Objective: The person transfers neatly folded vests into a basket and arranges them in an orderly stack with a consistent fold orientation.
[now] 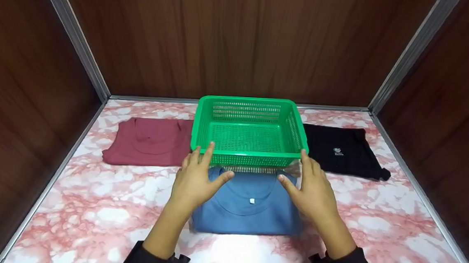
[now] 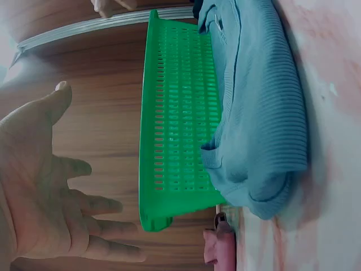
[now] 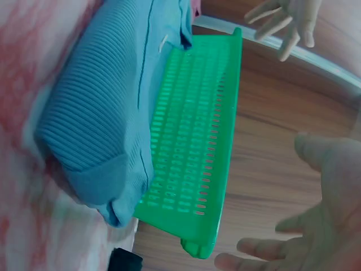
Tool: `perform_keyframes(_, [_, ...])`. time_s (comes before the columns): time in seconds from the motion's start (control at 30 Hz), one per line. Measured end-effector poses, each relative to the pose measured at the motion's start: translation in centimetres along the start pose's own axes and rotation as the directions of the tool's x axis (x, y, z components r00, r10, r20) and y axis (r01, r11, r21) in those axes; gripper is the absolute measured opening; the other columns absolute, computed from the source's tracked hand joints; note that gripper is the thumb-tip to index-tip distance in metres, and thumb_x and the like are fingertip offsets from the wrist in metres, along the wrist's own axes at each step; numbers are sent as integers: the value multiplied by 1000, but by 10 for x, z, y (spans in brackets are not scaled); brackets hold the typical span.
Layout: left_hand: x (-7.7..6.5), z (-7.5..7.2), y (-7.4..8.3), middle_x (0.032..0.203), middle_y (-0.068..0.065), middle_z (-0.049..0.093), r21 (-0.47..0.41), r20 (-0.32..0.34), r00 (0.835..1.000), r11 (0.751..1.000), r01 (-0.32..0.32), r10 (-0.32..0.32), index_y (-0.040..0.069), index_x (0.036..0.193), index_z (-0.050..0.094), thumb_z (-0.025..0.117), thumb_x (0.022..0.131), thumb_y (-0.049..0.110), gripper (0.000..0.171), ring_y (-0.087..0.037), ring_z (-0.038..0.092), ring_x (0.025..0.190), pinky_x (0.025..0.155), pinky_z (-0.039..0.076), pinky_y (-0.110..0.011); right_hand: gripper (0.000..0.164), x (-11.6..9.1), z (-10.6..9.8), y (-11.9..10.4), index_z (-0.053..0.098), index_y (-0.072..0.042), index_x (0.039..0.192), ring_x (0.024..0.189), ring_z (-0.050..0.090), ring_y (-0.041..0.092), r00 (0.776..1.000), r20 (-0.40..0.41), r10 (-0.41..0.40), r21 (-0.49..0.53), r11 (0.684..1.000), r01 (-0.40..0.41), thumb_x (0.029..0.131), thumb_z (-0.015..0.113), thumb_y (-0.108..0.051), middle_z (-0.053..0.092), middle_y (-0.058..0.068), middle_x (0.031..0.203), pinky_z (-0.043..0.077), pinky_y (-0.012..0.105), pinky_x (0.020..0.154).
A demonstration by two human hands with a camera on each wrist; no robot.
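Both hands are spread over the near side of a green plastic basket (image 1: 249, 153) with nothing gripped. My left hand (image 1: 196, 180), fingers straight and thumb out, overlaps the basket's near left corner in the head view; the left wrist view shows its palm (image 2: 42, 186) apart from the basket wall. Fingers extended likewise, my right hand (image 1: 313, 188) is by the near right corner. Below and between the hands lies a folded blue shirt (image 1: 247, 219) with a ribbed hem, its neckline towards the basket. The basket holds nothing inside.
A folded maroon shirt (image 1: 155, 142) lies left of the basket, and a folded black garment (image 1: 340, 151) with a small white print lies right of it. Brown wood-look panels (image 1: 241, 41) with metal edging enclose the pink marbled table (image 1: 101, 213) on three sides.
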State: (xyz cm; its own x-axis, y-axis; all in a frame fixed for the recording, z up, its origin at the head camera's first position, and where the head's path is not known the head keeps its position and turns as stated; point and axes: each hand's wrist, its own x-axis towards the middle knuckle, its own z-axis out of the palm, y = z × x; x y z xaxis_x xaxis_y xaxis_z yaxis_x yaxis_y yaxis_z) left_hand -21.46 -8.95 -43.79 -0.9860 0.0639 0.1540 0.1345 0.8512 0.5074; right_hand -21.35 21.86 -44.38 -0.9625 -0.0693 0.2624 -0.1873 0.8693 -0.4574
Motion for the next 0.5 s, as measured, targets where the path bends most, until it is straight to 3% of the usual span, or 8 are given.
perform_keyframes(0.2, [-5, 2, -9, 164, -20, 32, -97, -15, 997, 993, 73, -74, 25, 166, 12, 47, 85, 86, 107, -44, 35, 148, 104, 45, -65, 102, -2, 1, 2, 10, -6, 164, 143, 39, 48, 991, 12, 132, 37, 991, -132, 96, 54, -67, 35, 30, 157, 37, 66, 109])
perform_keyframes(0.4, [-7, 8, -18, 162, -20, 37, -293, 40, 989, 944, 148, -143, 16, 165, 14, 45, 91, 81, 103, -44, 38, 146, 114, 35, -64, 77, -2, 2, 8, 38, 3, 154, 137, 46, 50, 986, 23, 167, 36, 985, -168, 100, 60, -48, 43, 32, 151, 40, 64, 107])
perform_keyframes(0.5, [-7, 10, -21, 159, -23, 40, -330, 66, 984, 927, 177, -164, 13, 164, 19, 42, 93, 80, 101, -44, 41, 144, 115, 34, -62, 68, 0, 2, 12, 46, 3, 149, 136, 46, 50, 985, 42, 167, 38, 985, -168, 101, 60, -42, 47, 33, 148, 39, 64, 108])
